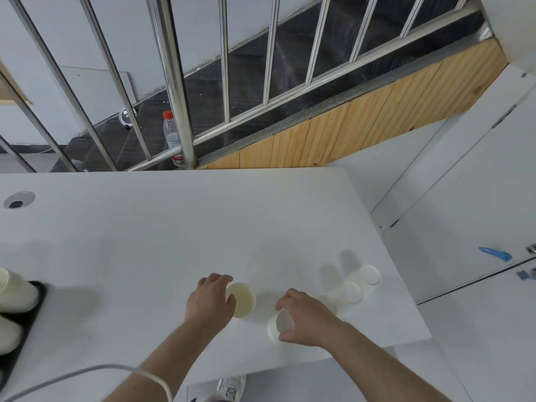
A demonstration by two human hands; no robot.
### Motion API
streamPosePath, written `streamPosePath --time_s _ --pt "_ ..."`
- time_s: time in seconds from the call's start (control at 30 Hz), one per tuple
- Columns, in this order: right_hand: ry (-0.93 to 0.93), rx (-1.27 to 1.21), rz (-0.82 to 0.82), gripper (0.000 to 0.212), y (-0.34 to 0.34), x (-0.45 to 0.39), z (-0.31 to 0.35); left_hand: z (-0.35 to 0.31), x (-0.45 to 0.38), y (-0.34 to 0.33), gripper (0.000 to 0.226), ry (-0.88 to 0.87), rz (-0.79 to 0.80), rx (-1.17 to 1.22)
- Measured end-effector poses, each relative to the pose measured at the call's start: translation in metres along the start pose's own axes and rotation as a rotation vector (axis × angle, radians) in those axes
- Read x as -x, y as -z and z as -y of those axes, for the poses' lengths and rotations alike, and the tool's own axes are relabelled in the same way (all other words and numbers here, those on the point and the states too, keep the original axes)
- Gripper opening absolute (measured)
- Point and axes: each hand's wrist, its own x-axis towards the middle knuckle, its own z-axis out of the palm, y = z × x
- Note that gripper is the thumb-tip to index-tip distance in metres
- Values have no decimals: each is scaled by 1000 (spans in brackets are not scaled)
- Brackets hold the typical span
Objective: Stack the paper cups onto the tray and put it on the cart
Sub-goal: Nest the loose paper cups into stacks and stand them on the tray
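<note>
Both hands are down on the white surface [174, 227] near the bottom middle of the frame. The left hand [210, 300] has its grip wrapped round the side of an upright paper cup [242, 300], open mouth facing up. The right hand [304, 317] has its grip on a second paper cup [280, 324], thumb and fingers curled over the rim, and this one looks tipped toward the left hand. The two cups sit near each other but aren't touching.

Just right of the right hand there are more paper cups [352, 291] in a loose cluster toward the lower right of the surface, close to its edge. They look upside down, but they're white on white so I can't count them for sure. One seems partly hidden behind the right hand.

Way over at the lower left edge is the black tray [32, 314] with stacks of cups [16, 291] already on it, lying tilted and cut off by the frame. Well apart from the hands, with bare surface between.

Other stuff: a cable grommet hole [18, 199] in the surface at mid left, a white cable [87, 372] running across the left forearm at the bottom, a metal stair railing [174, 82] across the top, and a water bottle with a red cap [171, 137] standing behind the bars. Blue tape [494, 253] on the white door at right.
</note>
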Motion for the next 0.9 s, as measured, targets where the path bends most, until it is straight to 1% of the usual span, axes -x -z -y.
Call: streamPosePath --time_s 0.13,0.23,0.3,0.4,0.5,0.57,0.67,0.73,0.8,0.83,0.9 --pt "-15 -4 -24 52 -2 -3 0 -5 6 -2 43 -72 -4 32" --pt "-25 -64 -129 51 4 -6 -5 -7 9 -6 49 -146 21 45" --pt "-25 -145 -230 50 13 -8 -10 -9 9 -7 58 -194 34 50" --pt "-28 -402 -378 46 30 -8 -12 -15 6 -5 77 -244 39 81" --pt "-26 -766 -425 38 47 -6 -9 -23 0 -3 90 -278 19 161" --pt "-28 -966 -404 32 55 -5 -8 -28 -4 -1 89 -295 -4 235" --pt "-33 -1163 -351 27 60 -4 -10 -33 -7 2 79 -298 -25 342" --pt "-68 -1215 -310 27 57 -5 -13 -33 -8 1 74 -287 -15 403" --pt "-125 -1186 -309 24 51 -7 -17 -31 -11 -2 72 -272 7 442" --pt "-158 -1112 -351 21 48 -9 -19 -31 -12 -3 71 -270 14 445" --pt "-217 -932 -490 16 44 -13 -21 -32 -15 -4 69 -288 15 413"
